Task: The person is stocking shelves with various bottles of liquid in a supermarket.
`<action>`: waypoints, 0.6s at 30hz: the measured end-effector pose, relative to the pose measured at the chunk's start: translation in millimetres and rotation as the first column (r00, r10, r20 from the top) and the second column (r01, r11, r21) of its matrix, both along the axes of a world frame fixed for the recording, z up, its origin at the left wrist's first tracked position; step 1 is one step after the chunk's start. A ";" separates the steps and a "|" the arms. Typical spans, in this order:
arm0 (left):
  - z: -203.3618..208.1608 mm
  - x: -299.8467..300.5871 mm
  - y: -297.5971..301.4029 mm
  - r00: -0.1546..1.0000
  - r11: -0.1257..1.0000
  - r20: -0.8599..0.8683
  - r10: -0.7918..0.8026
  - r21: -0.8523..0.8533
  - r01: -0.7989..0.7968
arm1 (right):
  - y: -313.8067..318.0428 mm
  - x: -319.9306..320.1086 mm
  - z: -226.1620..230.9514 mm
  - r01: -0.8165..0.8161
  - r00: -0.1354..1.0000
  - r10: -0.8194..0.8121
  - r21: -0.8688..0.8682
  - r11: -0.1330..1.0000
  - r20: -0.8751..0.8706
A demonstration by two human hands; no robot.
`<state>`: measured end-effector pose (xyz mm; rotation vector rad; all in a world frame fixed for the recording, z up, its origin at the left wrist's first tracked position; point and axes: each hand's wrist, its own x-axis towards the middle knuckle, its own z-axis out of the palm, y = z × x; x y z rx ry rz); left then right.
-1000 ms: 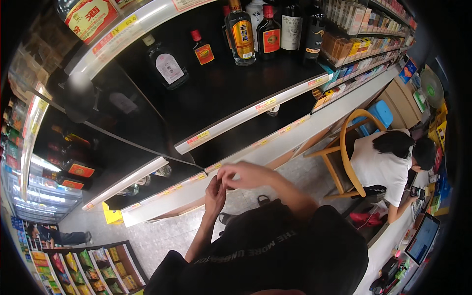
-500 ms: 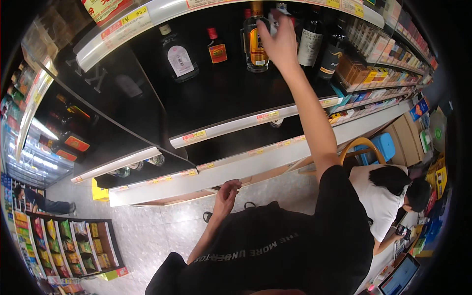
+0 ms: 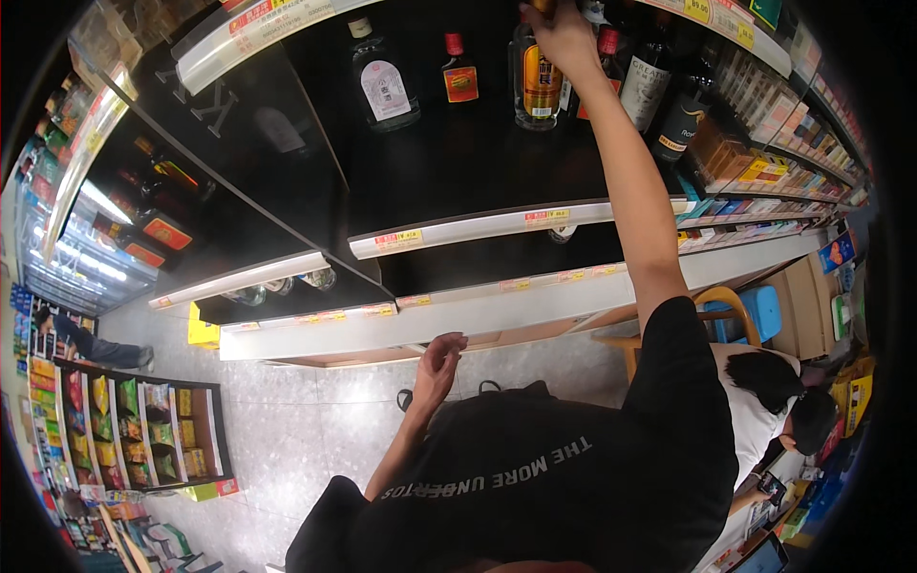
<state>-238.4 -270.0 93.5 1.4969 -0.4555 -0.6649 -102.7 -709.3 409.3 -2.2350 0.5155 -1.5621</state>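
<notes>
The amber bottle (image 3: 537, 84) stands mid-row on the black shelf (image 3: 458, 172), a small red-capped bottle (image 3: 459, 74) just to its left and dark wine bottles (image 3: 650, 86) crowding its right, with bare shelf in front down to the price-tag edge. The right hand (image 3: 564, 33) is closed over the bottle's top, while the left hand (image 3: 437, 368) hangs loosely curled and empty at the waist. Since half a second ago the right arm has stayed raised and the view has tilted slightly down

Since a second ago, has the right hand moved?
Yes. The right hand rose from in front of the chest to the top of the amber bottle on the black shelf.
</notes>
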 end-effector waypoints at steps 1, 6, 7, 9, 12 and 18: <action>-0.3 -3.3 -0.1 1.000 1.000 0.002 0.000 0.004 0.000 | -1.2 -0.4 -1.3 -0.032 0.999 0.033 -0.060 0.998 0.031; 7.3 -15.5 -5.6 0.999 0.999 -0.013 -0.045 0.027 0.045 | 36.8 -19.9 10.6 -0.170 0.985 0.170 -0.023 0.985 0.002; 11.9 -15.9 -7.1 0.998 0.997 0.001 -0.066 0.034 0.066 | 55.4 -30.0 19.2 -0.175 0.985 0.175 -0.020 0.984 0.003; 15.8 -15.8 -9.6 0.998 0.997 0.012 -0.063 0.036 0.063 | 79.7 -44.9 30.7 -0.415 0.906 0.423 0.267 0.870 0.029; 22.3 -12.8 -13.4 0.994 0.995 0.048 -0.094 0.030 0.093 | 66.5 -34.6 22.6 -0.344 0.935 0.353 0.166 0.924 -0.029; 30.2 -16.9 -8.0 0.992 0.992 0.053 -0.117 0.050 0.115 | 57.0 -10.5 23.4 -0.591 0.797 0.604 0.237 0.771 0.022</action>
